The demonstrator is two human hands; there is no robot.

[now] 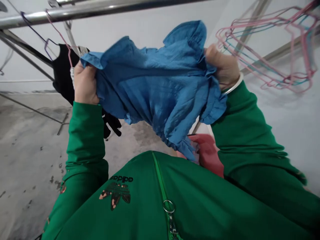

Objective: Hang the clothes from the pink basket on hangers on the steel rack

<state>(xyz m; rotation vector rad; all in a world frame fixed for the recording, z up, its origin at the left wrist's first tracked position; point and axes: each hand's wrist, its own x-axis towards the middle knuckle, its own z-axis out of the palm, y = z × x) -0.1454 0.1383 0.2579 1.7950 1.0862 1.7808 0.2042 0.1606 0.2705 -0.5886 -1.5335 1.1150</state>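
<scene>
A blue ruffled garment (155, 86), with gathered edges like a child's top, is stretched between my two hands at chest height. My left hand (86, 83) is closed on its left end, thumb over the cloth. At the opposite end my right hand (222, 65) grips the fabric, its fingertips partly behind the folds. The cloth hangs down in creases toward my green jacket. Just beyond my left hand is a black garment (63, 71) on a hanger.
A metal rail (100, 9) crosses the top, with a purple hanger (46, 43) and a pink hanger (58, 30) hooked on it. Several pink and teal wire hangers (290, 80) hang at the right. Below the cloth sits a red tub (210, 153) on the concrete floor (35, 143).
</scene>
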